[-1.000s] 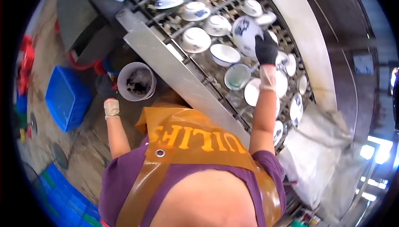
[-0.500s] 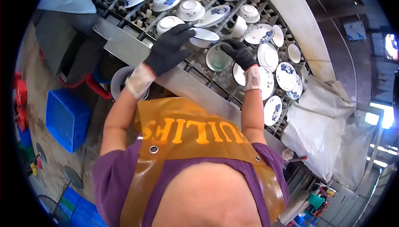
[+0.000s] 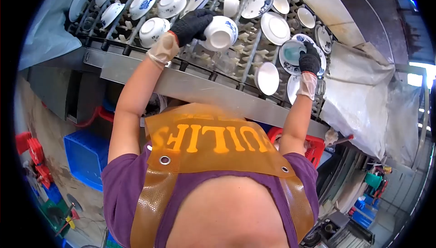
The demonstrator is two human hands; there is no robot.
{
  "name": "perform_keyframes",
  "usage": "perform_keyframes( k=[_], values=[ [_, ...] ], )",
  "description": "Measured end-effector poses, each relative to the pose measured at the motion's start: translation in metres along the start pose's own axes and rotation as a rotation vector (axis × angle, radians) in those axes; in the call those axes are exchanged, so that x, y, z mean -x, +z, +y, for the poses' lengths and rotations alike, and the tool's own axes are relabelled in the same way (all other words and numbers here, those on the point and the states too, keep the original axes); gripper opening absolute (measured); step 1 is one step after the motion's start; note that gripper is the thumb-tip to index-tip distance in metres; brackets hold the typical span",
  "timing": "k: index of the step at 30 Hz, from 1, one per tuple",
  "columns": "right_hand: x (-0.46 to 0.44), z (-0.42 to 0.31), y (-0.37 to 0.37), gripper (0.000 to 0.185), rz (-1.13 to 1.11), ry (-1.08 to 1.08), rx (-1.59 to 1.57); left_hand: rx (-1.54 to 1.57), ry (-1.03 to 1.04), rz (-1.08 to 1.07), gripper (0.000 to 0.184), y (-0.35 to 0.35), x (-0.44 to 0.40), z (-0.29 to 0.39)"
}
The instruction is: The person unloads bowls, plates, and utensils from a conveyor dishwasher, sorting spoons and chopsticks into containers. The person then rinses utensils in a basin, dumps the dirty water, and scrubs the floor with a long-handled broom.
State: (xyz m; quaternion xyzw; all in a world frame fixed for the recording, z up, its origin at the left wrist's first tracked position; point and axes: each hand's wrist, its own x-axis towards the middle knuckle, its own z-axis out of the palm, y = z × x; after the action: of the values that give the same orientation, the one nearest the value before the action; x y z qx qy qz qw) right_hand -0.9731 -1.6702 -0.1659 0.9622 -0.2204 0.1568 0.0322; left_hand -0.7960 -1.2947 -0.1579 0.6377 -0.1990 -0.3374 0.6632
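Observation:
My left hand (image 3: 193, 26), in a black glove, is closed on the rim of a white bowl (image 3: 225, 26) with blue decoration, its foot turned toward me. My right hand (image 3: 309, 58), also black-gloved, grips a greenish glass (image 3: 295, 53) together with the small white dish (image 3: 287, 63) under it. A blue-patterned plate (image 3: 321, 62) lies behind that dish. Between my hands, a white dish (image 3: 267, 78) leans on the pegged conveyor (image 3: 247, 44), and a clear glass (image 3: 225, 62) sits near its front edge. Another upturned bowl (image 3: 153, 31) is left of my left hand.
More bowls and plates stand across the rack, including a white plate (image 3: 275, 28). A metal ledge (image 3: 181, 84) runs along its front. Plastic sheeting (image 3: 354, 93) hangs at the right. Below are a blue crate (image 3: 86, 157) and a red basket (image 3: 313, 150).
My right hand has moved right with the glass and small dish, to beside the patterned plates. My left hand has turned the bowl so its foot faces me. My view has shifted too.

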Motion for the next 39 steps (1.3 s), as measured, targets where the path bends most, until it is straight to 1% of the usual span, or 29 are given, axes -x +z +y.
perform_keyframes(
  k=[1, 2, 4, 6, 7, 8, 10, 11, 12, 14, 15, 16, 18, 19, 20, 22, 23, 24, 26, 27, 29, 30, 32, 33, 34, 36, 37, 38, 39],
  values=[
    [0.004, -0.006, -0.009, 0.034, 0.110, -0.034, 0.027, -0.173, -0.006, 0.121, 0.035, 0.006, -0.005, 0.000],
    [0.012, -0.016, -0.020, 0.035, 0.218, -0.073, 0.052, -0.614, 0.358, 0.301, 0.035, -0.006, -0.027, -0.036],
    [0.038, -0.048, -0.043, 0.040, 0.133, -0.072, -0.308, -0.921, 0.556, 0.293, 0.038, -0.005, -0.003, -0.015],
    [0.078, -0.070, -0.037, 0.043, -0.044, -0.185, -0.494, -1.001, 0.323, 0.078, 0.045, -0.019, 0.026, -0.001],
    [0.089, -0.092, -0.045, 0.047, -0.144, -0.298, -0.324, -1.140, 0.255, 0.064, 0.048, -0.035, 0.032, -0.015],
    [0.104, -0.107, -0.047, 0.048, -0.192, -0.353, -0.326, -1.274, 0.180, 0.054, 0.052, -0.046, 0.037, -0.030],
    [0.117, -0.102, -0.006, 0.043, -0.378, -0.346, -0.186, -1.412, 0.203, 0.006, 0.056, -0.049, 0.041, -0.042],
    [0.113, -0.096, -0.005, 0.036, -0.374, -0.319, -0.337, -1.552, 0.239, -0.037, 0.061, -0.051, 0.041, -0.043],
    [0.104, -0.098, -0.010, 0.036, -0.373, -0.326, -0.341, -1.555, 0.234, -0.030, 0.061, -0.045, 0.040, -0.035],
    [0.086, -0.102, -0.028, 0.034, -0.418, -0.004, -0.913, -1.674, -0.083, -0.184, 0.076, -0.030, 0.032, -0.019],
    [0.073, -0.108, -0.036, 0.037, -0.403, 0.057, -1.048, -1.739, -0.058, -0.176, 0.079, -0.041, 0.022, -0.040],
    [0.060, -0.115, -0.037, 0.041, -0.383, 0.115, -1.180, -1.741, -0.045, -0.182, 0.079, -0.039, 0.020, -0.037],
    [0.047, -0.119, 0.000, 0.047, -0.088, 0.035, -0.873, -1.740, -0.080, -0.290, 0.079, -0.037, 0.016, -0.026],
    [0.051, -0.126, 0.010, 0.046, 0.215, -0.159, -0.605, -1.807, -0.050, -0.327, 0.080, -0.055, 0.011, -0.041],
    [0.055, -0.139, 0.013, 0.044, 0.258, -0.210, -0.555, -1.805, -0.102, -0.321, 0.078, -0.044, 0.018, -0.024],
    [0.063, -0.163, 0.016, 0.043, -0.027, -0.375, -0.784, -1.559, -0.194, -0.299, 0.073, -0.022, 0.031, 0.019],
    [0.073, -0.176, 0.001, 0.039, -0.190, -0.333, -0.807, -1.328, 0.008, -0.319, 0.067, -0.037, 0.034, 0.010],
    [0.080, -0.183, 0.001, 0.034, -0.251, -0.314, -0.812, -1.048, -0.019, -0.279, 0.062, -0.024, 0.042, 0.025],
    [0.073, -0.183, 0.021, 0.033, -0.351, -0.314, -0.768, -0.738, -0.015, -0.019, 0.056, -0.018, 0.046, 0.027],
    [0.069, -0.182, 0.020, 0.033, -0.349, -0.315, -0.772, -0.742, -0.016, -0.018, 0.056, -0.025, 0.040, 0.019],
    [0.072, -0.177, 0.014, 0.031, -0.588, -0.084, -1.262, -0.601, 0.364, 0.227, 0.045, -0.040, 0.035, -0.012],
    [0.074, -0.175, 0.016, 0.031, -0.591, -0.072, -1.259, -0.494, 0.415, 0.300, 0.037, -0.030, 0.037, -0.012],
    [0.071, -0.165, 0.026, 0.025, -0.829, 0.334, -1.285, -0.603, 0.290, 0.336, 0.036, -0.054, 0.029, -0.055],
    [0.072, -0.149, 0.053, 0.024, -0.365, 0.033, -0.974, -0.920, 0.217, 0.286, 0.037, -0.056, 0.038, -0.058],
    [0.067, -0.133, 0.059, 0.021, 0.008, -0.100, -0.755, -0.917, 0.299, 0.227, 0.036, -0.041, 0.049, -0.056],
    [0.049, -0.097, 0.031, 0.022, 0.188, -0.105, -0.642, -0.951, 0.315, 0.234, 0.035, -0.032, 0.058, -0.059],
    [0.043, -0.077, 0.026, 0.027, 0.257, -0.110, -0.553, -0.981, 0.207, 0.252, 0.034, -0.027, 0.058, -0.052],
    [0.033, -0.062, 0.019, 0.032, 0.313, -0.111, -0.283, -1.009, 0.093, 0.265, 0.032, -0.021, 0.059, -0.046],
    [0.022, -0.045, 0.020, 0.035, 0.327, -0.119, -0.171, -1.044, 0.099, 0.319, 0.030, -0.016, 0.057, -0.047]
  ],
)
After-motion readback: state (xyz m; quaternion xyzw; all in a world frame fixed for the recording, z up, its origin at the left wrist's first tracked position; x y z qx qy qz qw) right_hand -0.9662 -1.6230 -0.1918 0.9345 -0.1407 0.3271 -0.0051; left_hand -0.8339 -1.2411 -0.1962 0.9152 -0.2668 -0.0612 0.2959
